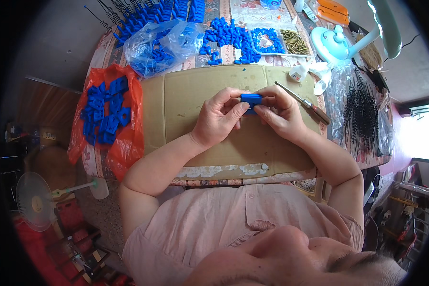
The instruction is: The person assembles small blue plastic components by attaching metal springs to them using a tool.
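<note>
Between my two hands, above the brown cardboard sheet (209,152), is a small blue plastic part (251,99), block-shaped with a ridged top edge. My left hand (220,117) pinches its left side, the thumb on the front face. On the opposite side, my right hand (282,113) grips it with thumb and fingers. The fingers cover much of the part's ends and underside. To the right of my right hand lies a screwdriver (306,104) with a brown handle, resting diagonally across the cardboard's edge.
At left, a red plastic bag (128,148) holds blue plastic parts (105,112). Behind the cardboard are a clear bag (164,45), loose blue pieces (224,33) and a tray with brass-coloured screws (294,42). A lamp base (330,45), small white bottle (298,73) and black springs (362,114) stand right.
</note>
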The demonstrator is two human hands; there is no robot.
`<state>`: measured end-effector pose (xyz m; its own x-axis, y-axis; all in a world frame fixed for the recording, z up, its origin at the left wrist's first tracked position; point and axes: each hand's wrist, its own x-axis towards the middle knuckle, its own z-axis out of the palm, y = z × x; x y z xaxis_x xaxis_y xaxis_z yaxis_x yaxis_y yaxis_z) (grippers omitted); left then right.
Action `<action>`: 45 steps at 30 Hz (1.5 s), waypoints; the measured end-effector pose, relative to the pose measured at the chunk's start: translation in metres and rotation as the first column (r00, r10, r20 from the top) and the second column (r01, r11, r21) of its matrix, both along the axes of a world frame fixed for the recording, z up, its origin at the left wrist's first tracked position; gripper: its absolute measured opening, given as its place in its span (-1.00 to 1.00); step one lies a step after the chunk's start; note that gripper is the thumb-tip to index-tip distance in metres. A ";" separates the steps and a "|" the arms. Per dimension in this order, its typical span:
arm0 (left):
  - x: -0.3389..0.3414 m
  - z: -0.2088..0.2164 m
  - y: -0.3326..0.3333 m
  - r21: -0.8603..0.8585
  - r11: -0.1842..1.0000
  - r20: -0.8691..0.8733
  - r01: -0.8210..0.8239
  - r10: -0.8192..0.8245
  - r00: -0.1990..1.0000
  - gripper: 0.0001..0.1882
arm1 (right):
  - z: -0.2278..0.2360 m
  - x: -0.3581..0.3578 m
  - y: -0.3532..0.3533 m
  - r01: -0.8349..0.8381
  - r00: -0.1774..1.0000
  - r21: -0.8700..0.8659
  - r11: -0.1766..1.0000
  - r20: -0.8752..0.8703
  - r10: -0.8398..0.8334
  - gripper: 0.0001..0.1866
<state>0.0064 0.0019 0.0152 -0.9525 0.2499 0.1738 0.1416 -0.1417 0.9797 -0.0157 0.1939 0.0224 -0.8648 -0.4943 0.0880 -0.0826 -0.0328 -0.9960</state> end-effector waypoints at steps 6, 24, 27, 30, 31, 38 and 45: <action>0.000 0.001 -0.001 -0.003 1.000 -0.001 0.006 -0.006 1.000 -0.82 | -0.001 0.001 0.000 -0.003 0.999 -0.024 1.000 -0.033 0.003 -0.77; -0.003 0.001 -0.003 -0.047 0.997 0.139 0.069 -0.062 0.988 -0.76 | -0.005 -0.004 -0.003 -0.017 1.000 -0.042 0.999 0.008 0.017 -0.76; -0.002 0.000 -0.002 -0.042 0.998 0.127 0.052 -0.046 0.991 -0.74 | -0.003 -0.004 -0.004 -0.005 1.000 -0.056 0.998 -0.011 0.004 -0.73; -0.002 0.000 -0.002 0.010 0.999 0.129 0.040 -0.041 0.991 -0.73 | -0.004 -0.003 -0.005 0.030 0.999 -0.072 0.997 -0.011 -0.031 -0.73; -0.002 -0.001 -0.001 0.017 0.999 0.099 0.032 -0.033 0.995 -0.72 | -0.007 -0.004 -0.004 0.031 0.999 -0.073 0.997 -0.012 -0.032 -0.73; -0.002 0.007 0.000 0.054 0.997 0.111 0.050 -0.056 0.992 -0.62 | -0.013 -0.008 0.000 0.060 0.997 -0.047 0.997 -0.045 -0.062 -0.79; -0.006 0.003 -0.009 -0.009 0.993 0.129 0.115 -0.113 0.985 -0.47 | -0.013 -0.008 -0.001 0.082 0.984 -0.023 0.996 -0.154 -0.085 -0.81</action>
